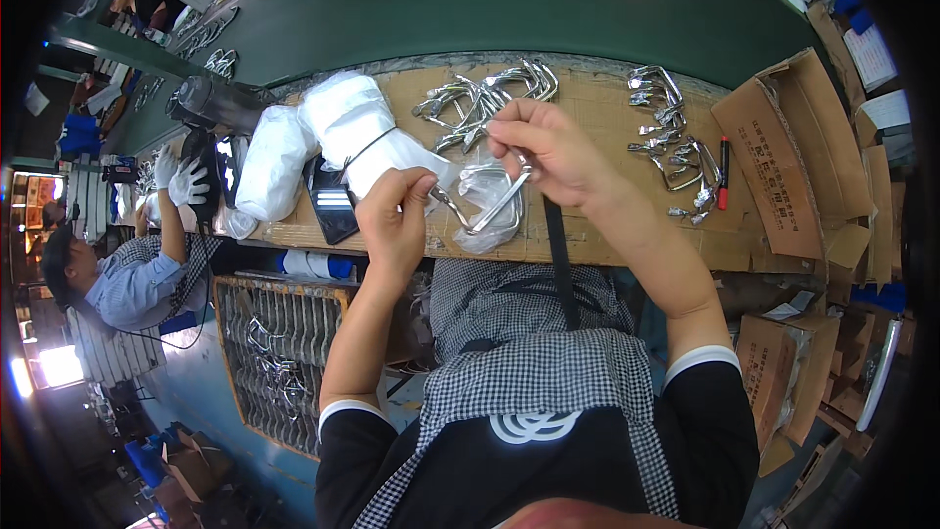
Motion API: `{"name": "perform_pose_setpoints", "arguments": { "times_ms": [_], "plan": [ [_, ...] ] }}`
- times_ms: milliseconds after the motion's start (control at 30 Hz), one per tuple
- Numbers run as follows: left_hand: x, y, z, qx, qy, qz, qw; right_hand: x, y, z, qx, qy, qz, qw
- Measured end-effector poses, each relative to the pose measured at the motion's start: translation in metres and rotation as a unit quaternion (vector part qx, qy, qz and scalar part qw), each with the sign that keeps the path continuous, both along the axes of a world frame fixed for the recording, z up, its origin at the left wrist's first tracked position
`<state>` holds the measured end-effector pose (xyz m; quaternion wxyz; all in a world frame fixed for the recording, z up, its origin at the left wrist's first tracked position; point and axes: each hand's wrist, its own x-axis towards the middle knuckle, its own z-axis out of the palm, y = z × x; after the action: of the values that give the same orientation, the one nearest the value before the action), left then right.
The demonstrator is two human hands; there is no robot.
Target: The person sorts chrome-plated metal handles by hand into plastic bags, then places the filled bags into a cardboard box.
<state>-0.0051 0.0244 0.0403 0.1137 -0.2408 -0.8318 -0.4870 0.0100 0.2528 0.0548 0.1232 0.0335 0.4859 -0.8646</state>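
Observation:
My left hand point(394, 218) pinches one end of a shiny bent metal bar point(502, 208) between thumb and fingertips. My right hand point(553, 152) has its fingers closed on the bar's other end. The bar is chrome-coloured, angled, with flattened ends, and is held just above the near edge of the cardboard-covered table point(607, 225). Under it lies a clear plastic bag point(487, 240) with similar metal parts seen through it. Just beyond my hands is a heap of the same bent metal parts point(470, 98). More of these bars point(658, 98) lie in a group at the right.
A red marker point(724, 173) and an open cardboard box point(769, 171) are at the right. White wrapped bundles point(269, 162) and a dark flat device point(333, 204) are at the left. Beyond runs a green belt point(587, 5). A co-worker point(132, 279) with white gloves sits left, near a slatted crate point(279, 362).

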Motion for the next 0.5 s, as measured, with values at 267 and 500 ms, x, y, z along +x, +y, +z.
{"name": "perform_pose_setpoints", "arguments": {
  "times_ms": [267,500],
  "plan": [
    [0.035,0.023,0.021,-0.002,0.125,-0.003,0.992,0.038,-0.049,-0.023,0.53,0.593,-0.251,0.551],
    [0.009,-0.009,-0.028,-0.188,0.208,-0.031,0.96,0.043,-0.046,-0.059,0.617,0.482,-0.01,0.622]
  ]
}}
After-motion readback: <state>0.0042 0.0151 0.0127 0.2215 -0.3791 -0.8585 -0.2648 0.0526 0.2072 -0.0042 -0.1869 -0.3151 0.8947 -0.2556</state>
